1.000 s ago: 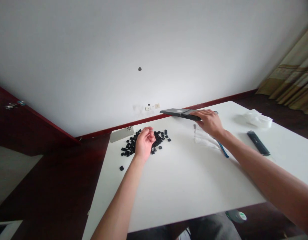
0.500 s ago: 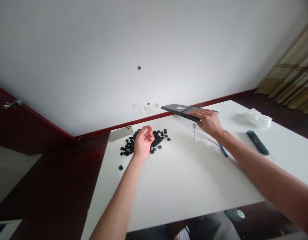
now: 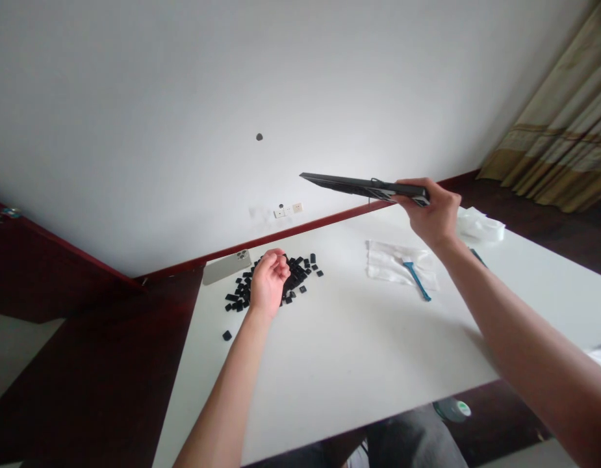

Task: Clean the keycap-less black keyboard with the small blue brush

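bare table point(image 3: 329, 364) front, keycaps point(image 3: 290, 276) heaped left

Soft, even daylight, moderately bright; source seems off to the right, by the curtain point(image 3: 558, 130). Wall point(image 3: 183, 97) brightest just behind the right hand point(image 3: 434, 214), greying toward the left and the upper corners. Worktop point(image 3: 339, 351) pale, no hard glare. Faint, diffuse shadows only: a dim smudge under the right forearm, slight ones beside the left hand point(image 3: 267, 286). Strong wide-angle distortion: skirting and worktop edges tilt and bow, forearms stretch at the lower edge. Far detail soft; small black pieces point(image 3: 295, 273) near the left fingers lack crisp edges.
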Motion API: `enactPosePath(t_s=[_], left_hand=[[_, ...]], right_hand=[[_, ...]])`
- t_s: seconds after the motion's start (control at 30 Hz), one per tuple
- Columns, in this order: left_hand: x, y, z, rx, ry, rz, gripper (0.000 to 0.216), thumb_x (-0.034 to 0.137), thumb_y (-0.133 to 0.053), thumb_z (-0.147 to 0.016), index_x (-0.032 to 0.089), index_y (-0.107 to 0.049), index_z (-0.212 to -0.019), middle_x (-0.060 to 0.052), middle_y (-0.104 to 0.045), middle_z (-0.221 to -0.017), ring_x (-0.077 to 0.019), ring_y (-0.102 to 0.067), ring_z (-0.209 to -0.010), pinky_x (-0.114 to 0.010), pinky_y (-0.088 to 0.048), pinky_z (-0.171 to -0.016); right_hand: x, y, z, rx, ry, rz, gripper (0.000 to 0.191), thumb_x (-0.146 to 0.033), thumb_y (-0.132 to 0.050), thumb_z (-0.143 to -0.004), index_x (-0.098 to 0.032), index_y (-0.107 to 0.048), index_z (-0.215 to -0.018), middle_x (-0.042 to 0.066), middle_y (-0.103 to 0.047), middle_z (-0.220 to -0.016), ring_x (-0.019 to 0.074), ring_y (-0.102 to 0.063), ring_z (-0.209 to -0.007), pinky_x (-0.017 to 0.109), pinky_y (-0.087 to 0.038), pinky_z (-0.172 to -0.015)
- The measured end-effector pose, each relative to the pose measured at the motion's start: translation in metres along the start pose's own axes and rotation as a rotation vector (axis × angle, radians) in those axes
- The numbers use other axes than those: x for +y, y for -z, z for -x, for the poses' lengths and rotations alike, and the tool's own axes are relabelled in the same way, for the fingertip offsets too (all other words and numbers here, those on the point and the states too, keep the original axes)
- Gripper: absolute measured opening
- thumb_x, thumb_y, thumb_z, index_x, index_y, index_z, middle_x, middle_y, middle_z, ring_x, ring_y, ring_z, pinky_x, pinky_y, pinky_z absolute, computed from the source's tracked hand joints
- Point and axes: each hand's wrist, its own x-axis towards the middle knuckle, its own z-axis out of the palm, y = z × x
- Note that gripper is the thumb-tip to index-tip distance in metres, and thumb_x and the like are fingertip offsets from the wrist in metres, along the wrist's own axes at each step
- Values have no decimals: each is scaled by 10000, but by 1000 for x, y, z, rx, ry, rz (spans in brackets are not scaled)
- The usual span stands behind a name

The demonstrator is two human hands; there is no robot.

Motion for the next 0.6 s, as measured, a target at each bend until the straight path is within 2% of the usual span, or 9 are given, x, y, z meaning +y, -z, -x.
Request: enactPosePath(t_s=[0.17,0.27,0.37,0.47,0.53,0.6], left_hand=[[6,4,-3,55,-75,-76,336,376,-872,-717,177,-744,-956,1,-617,-848,-104,-563,-744,-229,-442,-673],[11,9,-6,115,-121,-121,392,403,-869,-728,198,-752,-1041,-20,-687,-969,-117,-617,-816,-235,-468,-718],[18,16,-9,139,-177,-142,481,489,-845,-808,262,-741,-1220,-61,-732,-1221,-150,-687,-977,-257,-511,-821],[30,18,-11,135,-234,-110,599,661,-787,-865,356,-693,-1371,-76,-672,-1462,-202,-693,-1206,-298,-538,-946],[42,17,-6,83,-286,-74,701,763,-775,-839,406,-666,-1433,-76,-623,-1553,-233,-664,-1317,-329,-539,-1024],[56,15,8,-1,-342,-55,792,860,-764,-777,427,-680,-1435,-71,-625,-1562,-275,-646,-1360,-380,-546,-1074]], right_hand=[[-15,21,-14,312,-159,-365,245,-364,-916,-780,-315,-834,-1005,10,-833,-1013,282,-715,-966,488,-563,-972],[-21,38,-18,375,-226,-514,260,-435,-936,-771,-313,-821,-970,18,-809,-966,257,-713,-922,512,-585,-992],[-27,58,-14,399,-319,-662,454,-553,-991,-643,-260,-766,-906,-2,-741,-842,237,-727,-819,530,-626,-949],[-35,82,0,342,-428,-753,533,-600,-1009,-577,-238,-732,-852,11,-730,-797,294,-772,-833,556,-662,-890],[-41,100,16,233,-536,-770,467,-590,-985,-644,-247,-765,-872,59,-773,-811,365,-797,-876,595,-674,-848],[-46,117,36,29,-726,-759,374,-603,-912,-745,-281,-790,-891,100,-808,-839,418,-809,-905,627,-678,-815]])
